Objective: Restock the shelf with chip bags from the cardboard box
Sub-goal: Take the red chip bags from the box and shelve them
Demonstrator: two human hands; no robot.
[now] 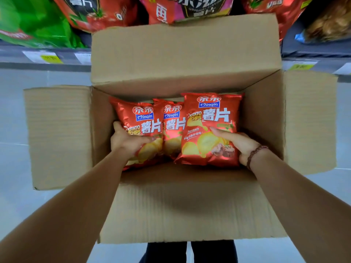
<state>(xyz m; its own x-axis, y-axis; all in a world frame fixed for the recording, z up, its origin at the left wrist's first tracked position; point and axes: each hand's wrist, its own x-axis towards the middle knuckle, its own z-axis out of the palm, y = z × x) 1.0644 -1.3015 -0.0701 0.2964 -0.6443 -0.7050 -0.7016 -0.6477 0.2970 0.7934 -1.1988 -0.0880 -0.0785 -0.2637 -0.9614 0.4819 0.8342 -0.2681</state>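
Open brown cardboard box (186, 205): holds three glossy red foil chip bags (173, 130), all inside. Left hand (127, 141) grips the bag by the box's left wall; right hand (239, 145) grips the one by its right wall. Grey shelf (43, 63) lies beyond the box. These three remain to be shelved.

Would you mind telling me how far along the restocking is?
Done: the cardboard box stands open by the shelf. In hand: the left hand grips the left chip bag, the right hand grips the right chip bag, both inside the box. Left: those two and the middle bag must reach the shelf.
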